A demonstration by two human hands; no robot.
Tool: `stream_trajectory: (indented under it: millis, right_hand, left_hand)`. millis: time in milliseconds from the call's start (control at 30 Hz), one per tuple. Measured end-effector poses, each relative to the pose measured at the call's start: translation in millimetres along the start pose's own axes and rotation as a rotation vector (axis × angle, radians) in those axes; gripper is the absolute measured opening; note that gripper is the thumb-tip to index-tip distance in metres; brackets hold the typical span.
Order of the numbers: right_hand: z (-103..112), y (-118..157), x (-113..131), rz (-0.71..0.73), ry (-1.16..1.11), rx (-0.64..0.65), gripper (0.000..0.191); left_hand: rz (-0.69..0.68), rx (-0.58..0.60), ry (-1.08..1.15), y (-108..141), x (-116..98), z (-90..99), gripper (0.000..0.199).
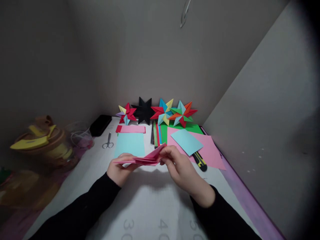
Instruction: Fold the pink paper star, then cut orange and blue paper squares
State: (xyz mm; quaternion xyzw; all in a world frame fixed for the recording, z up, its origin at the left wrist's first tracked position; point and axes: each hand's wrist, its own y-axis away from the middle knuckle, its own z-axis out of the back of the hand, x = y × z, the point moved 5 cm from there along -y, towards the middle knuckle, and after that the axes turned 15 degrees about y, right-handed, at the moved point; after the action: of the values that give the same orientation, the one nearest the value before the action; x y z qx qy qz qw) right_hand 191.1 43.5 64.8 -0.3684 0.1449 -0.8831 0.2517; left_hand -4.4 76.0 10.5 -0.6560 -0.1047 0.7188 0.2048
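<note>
A folded piece of pink paper (pixel 147 160), made of several layers, is held up above the white table covering between both hands. My left hand (pixel 121 170) grips its left end, with the fingers partly behind and beneath the paper. At the other end, my right hand (pixel 173 163) pinches a raised flap between thumb and fingers. Just behind the paper lies a light blue sheet (pixel 130 143). A yellow and black utility knife (pixel 200 162) rests to the right of my right hand, its upper part under a light blue square (pixel 187 141).
Several folded paper stars (pixel 163 111) lean against the back wall. Pink sheets (pixel 210 150) and green paper (pixel 195 128) lie at the right. Small scissors (pixel 108 142), a black phone-like object (pixel 100 125), a clear plastic cup (pixel 81 135) and a blurred pot (pixel 53 136) stand or lie leftward.
</note>
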Motion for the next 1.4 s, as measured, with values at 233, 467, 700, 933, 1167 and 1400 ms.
stream_trajectory:
  millis: [233,467,700,933,1167,1400]
  right_hand:
    - [-11.2,4.6,-6.7,-0.140,-0.030,-0.051,0.015]
    - [-2.3,7.4,0.5,0.024,0.287,-0.259,0.007]
    - [-0.6,2.1,10.7,0.254,0.268,-0.226,0.016]
    - [-9.1,3.6,10.0,0.330,0.403,-0.276,0.021]
    - [-11.8,6.4,8.5,0.320,0.325,-0.281,0.021]
    - [-3.2,5.2,-1.1,0.103,0.267,-0.419,0.008]
  left_hand:
    - [-0.292,-0.004,-0.116,3.9,-11.7,2.5,0.011]
    - [-0.298,0.011,-0.122,5.1,-11.0,4.6,0.017]
    - [-0.082,-0.066,-0.067,4.1,-1.3,8.3,0.012]
    - [0.041,-0.158,0.024,6.9,5.8,6.6,0.012]
    - [0.060,-0.143,0.033,7.2,0.9,2.9,0.011]
    - [0.264,-0.085,0.037,5.3,4.3,-3.2,0.018]
